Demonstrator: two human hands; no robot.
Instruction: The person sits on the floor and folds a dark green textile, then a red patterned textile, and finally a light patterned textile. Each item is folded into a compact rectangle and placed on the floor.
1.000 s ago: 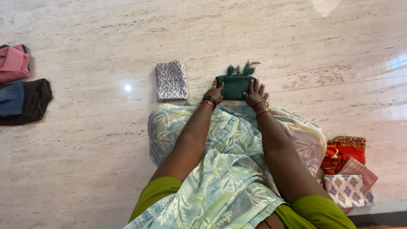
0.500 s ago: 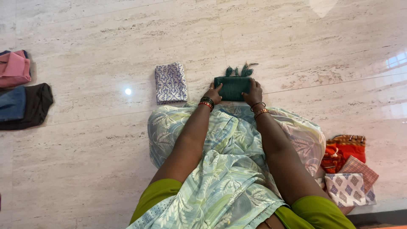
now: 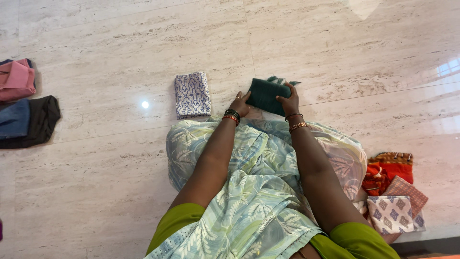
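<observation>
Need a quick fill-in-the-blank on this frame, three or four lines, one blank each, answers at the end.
1. Both hands, left hand and right hand, grip one folded cloth whose colour is dark ____.
2. The folded blue-and-white patterned cloth lies on the floor to the ____ of the held cloth.
3. The orange and patterned pile sits at the person's ____ side.
4. The pink garment lies at the far ____ edge of the view.

Missing words: green; left; right; left

A home: polished marble floor (image 3: 120,182), folded clothes (image 3: 192,94) laid around.
</observation>
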